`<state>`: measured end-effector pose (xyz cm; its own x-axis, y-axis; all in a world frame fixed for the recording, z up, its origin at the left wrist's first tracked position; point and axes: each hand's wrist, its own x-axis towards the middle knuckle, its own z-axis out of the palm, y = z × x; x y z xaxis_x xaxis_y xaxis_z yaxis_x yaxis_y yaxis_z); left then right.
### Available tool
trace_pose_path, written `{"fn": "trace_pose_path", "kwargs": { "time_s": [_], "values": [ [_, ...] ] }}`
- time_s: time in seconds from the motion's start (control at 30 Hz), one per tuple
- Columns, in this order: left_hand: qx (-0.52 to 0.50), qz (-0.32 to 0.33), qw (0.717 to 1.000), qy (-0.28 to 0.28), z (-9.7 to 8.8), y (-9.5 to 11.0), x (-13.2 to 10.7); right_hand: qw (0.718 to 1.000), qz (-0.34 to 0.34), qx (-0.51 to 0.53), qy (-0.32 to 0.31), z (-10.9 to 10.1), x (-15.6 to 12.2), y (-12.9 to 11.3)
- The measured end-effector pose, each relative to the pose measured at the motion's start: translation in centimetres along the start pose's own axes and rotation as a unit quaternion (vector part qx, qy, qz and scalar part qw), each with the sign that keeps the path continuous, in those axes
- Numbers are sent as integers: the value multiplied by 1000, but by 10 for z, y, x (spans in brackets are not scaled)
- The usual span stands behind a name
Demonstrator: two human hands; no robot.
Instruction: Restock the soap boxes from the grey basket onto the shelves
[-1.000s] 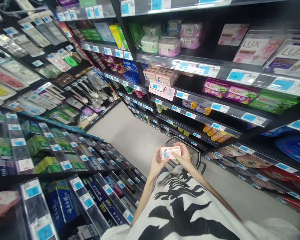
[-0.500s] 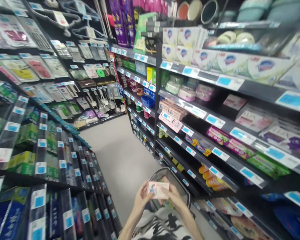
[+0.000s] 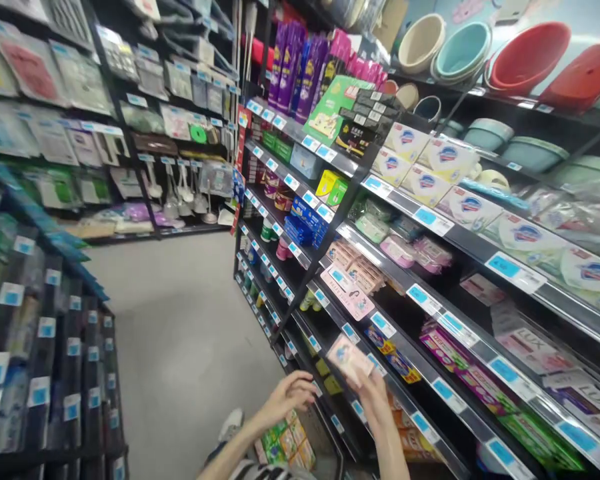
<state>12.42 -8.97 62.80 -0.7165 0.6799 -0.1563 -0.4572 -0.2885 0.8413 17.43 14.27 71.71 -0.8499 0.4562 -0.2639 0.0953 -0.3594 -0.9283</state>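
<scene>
My right hand grips a small pink soap box by its near end, with the printed face turned up. The box is held in front of the shelf edge, below a pink display card. Similar pink boxes are stacked just behind that card. To the left, my left hand hovers with loosely bent fingers and nothing in it. Below both hands is a shopping basket, partly hidden by my arms. A green and orange multipack lies in it.
Shelves of boxed soap run along the right, their price-tag edges close to my right hand. Another shelf unit stands on the left. Grey floor stretches between them towards hanging kitchen tools. My shoe shows below.
My left hand has let go of the soap box and moved apart from it. My right hand has carried the box up towards the right shelf. The view has swung right.
</scene>
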Motion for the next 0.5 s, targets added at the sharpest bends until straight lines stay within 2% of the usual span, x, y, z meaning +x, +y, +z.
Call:
{"fn": "trace_pose_path", "kwargs": {
  "time_s": [0.1, 0.2, 0.33, 0.4, 0.5],
  "values": [
    [58, 22, 997, -34, -28, 27, 21, 997, -71, 33, 4, 10, 44, -53],
    [51, 19, 999, -5, -65, 32, 28, 990, -135, 15, 31, 24, 85, -101],
    [5, -29, 996, 81, -113, 7, 22, 969, -222, -31, 103, 37, 135, -137],
    [-5, -61, 992, 114, -132, -11, 19, 953, -262, -57, 139, 38, 157, -145],
    [-5, -93, 988, 126, -152, -31, 19, 925, -311, -113, 188, 35, 184, -149]
  ]
}}
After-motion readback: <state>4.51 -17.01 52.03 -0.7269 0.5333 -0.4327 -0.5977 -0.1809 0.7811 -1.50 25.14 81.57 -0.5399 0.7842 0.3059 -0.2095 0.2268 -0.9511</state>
